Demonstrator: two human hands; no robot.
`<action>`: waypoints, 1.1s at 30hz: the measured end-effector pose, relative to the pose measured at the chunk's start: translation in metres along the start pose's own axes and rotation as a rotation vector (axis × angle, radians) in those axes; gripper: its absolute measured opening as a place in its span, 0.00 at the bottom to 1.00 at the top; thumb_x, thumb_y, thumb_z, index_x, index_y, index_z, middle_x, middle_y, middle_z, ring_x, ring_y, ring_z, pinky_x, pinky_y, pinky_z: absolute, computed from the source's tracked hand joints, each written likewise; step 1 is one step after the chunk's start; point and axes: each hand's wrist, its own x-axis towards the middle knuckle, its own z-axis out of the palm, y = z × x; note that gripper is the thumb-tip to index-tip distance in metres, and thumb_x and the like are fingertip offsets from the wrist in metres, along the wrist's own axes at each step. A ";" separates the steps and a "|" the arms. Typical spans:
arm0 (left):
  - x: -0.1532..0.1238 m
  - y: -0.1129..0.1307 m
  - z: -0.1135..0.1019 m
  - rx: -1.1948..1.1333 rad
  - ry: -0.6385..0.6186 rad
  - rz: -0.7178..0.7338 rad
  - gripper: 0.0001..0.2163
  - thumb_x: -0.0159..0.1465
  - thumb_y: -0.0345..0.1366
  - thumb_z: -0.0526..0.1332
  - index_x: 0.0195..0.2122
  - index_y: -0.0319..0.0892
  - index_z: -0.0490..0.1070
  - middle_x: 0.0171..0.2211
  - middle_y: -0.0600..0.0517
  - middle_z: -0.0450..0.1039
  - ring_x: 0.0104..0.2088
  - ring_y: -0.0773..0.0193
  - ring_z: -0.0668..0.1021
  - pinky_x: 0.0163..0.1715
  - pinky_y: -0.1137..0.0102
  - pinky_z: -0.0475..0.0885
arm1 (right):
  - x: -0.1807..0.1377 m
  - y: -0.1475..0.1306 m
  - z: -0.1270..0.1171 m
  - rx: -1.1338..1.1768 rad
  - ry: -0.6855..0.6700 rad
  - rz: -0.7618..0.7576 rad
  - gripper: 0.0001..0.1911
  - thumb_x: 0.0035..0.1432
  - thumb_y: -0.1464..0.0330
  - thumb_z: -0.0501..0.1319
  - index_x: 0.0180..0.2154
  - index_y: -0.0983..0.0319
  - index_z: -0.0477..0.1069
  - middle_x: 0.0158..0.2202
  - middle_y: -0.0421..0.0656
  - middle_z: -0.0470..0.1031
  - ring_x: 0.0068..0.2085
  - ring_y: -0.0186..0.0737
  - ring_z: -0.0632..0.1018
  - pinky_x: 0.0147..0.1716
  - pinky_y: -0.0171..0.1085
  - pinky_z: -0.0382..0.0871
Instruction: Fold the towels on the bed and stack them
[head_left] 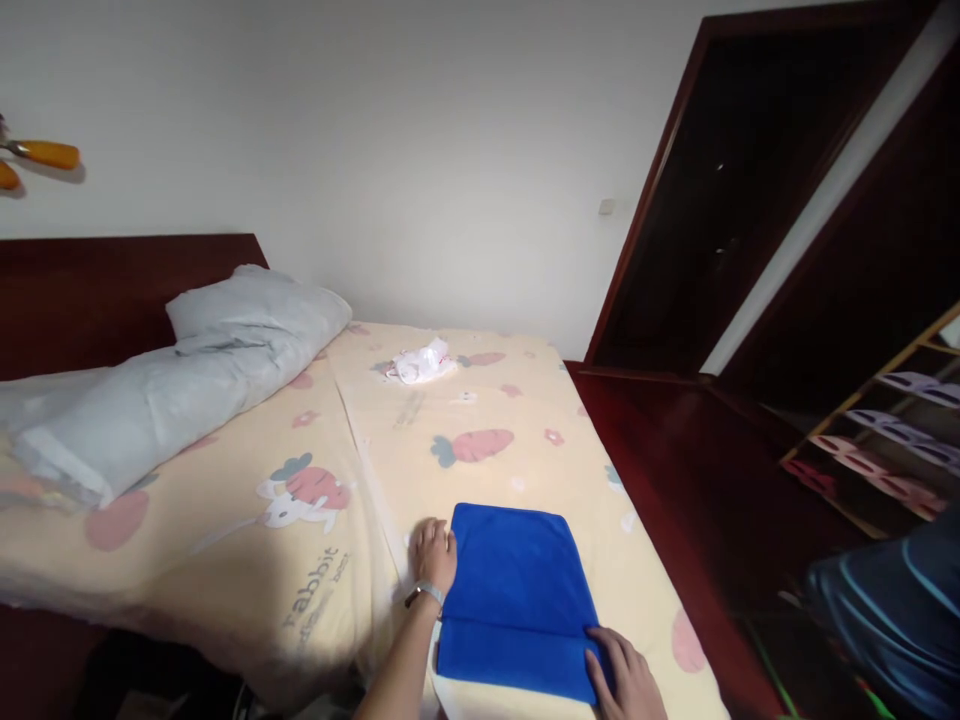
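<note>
A blue cloth (517, 575) lies flat on the bed sheet in front of me, with a crosswise crease or fold line near its closer end. My left hand (435, 556), with a watch or bracelet (424, 594) on its wrist, rests palm down along the cloth's left edge. Its fingers are stretched out and hold nothing. At the near right corner of the cloth, my right hand (628, 680) touches the fabric with thumb and fingers apart. Part of that hand is cut off by the bottom of the view.
The bed carries a cream sheet (405, 450) with carrot and rabbit prints. A grey bundled quilt (202, 375) lies along the headboard (112, 290). A white crumpled item (421, 362) sits farther back. On the right stand a slipper rack (885, 440) and a dark striped object (892, 610).
</note>
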 end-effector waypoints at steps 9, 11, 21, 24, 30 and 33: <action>-0.080 -0.006 -0.056 -0.046 -0.381 0.555 0.13 0.60 0.43 0.61 0.45 0.49 0.74 0.44 0.49 0.72 0.48 0.56 0.72 0.54 0.62 0.63 | -0.015 -0.003 -0.025 0.013 -0.012 -0.133 0.20 0.59 0.57 0.56 0.51 0.55 0.72 0.55 0.49 0.71 0.58 0.55 0.70 0.59 0.54 0.65; -0.096 -0.017 -0.057 -0.037 -0.457 0.615 0.22 0.55 0.43 0.66 0.52 0.51 0.71 0.49 0.50 0.72 0.51 0.53 0.71 0.57 0.60 0.62 | -0.020 0.002 -0.033 -0.003 -0.144 -0.224 0.22 0.56 0.60 0.59 0.53 0.54 0.71 0.57 0.48 0.71 0.59 0.55 0.70 0.58 0.55 0.66; -0.113 -0.040 -0.044 -0.225 -0.323 0.346 0.19 0.56 0.30 0.57 0.48 0.47 0.75 0.52 0.50 0.75 0.52 0.59 0.75 0.56 0.67 0.67 | 0.007 -0.009 -0.057 0.258 -0.269 0.036 0.22 0.59 0.56 0.54 0.50 0.60 0.73 0.50 0.49 0.78 0.50 0.48 0.78 0.54 0.44 0.70; -0.104 -0.042 -0.037 -0.316 -0.280 0.189 0.14 0.60 0.38 0.59 0.46 0.43 0.75 0.42 0.49 0.79 0.43 0.60 0.79 0.47 0.68 0.72 | 0.021 -0.020 -0.056 0.337 -0.283 0.106 0.25 0.60 0.53 0.53 0.51 0.61 0.71 0.48 0.48 0.79 0.48 0.48 0.79 0.51 0.42 0.71; -0.079 -0.034 -0.009 -0.397 -0.186 -0.048 0.18 0.65 0.45 0.55 0.50 0.39 0.71 0.39 0.48 0.79 0.40 0.60 0.80 0.39 0.71 0.72 | 0.044 -0.017 -0.040 0.323 -0.265 0.206 0.34 0.57 0.48 0.55 0.55 0.65 0.67 0.55 0.51 0.75 0.55 0.50 0.75 0.56 0.41 0.67; -0.070 -0.026 -0.002 -0.219 -0.120 -0.145 0.16 0.65 0.44 0.57 0.47 0.39 0.73 0.41 0.45 0.79 0.44 0.59 0.80 0.41 0.72 0.70 | 0.052 -0.009 -0.028 0.231 -0.254 0.257 0.34 0.58 0.47 0.52 0.55 0.66 0.67 0.55 0.52 0.74 0.56 0.50 0.75 0.55 0.40 0.67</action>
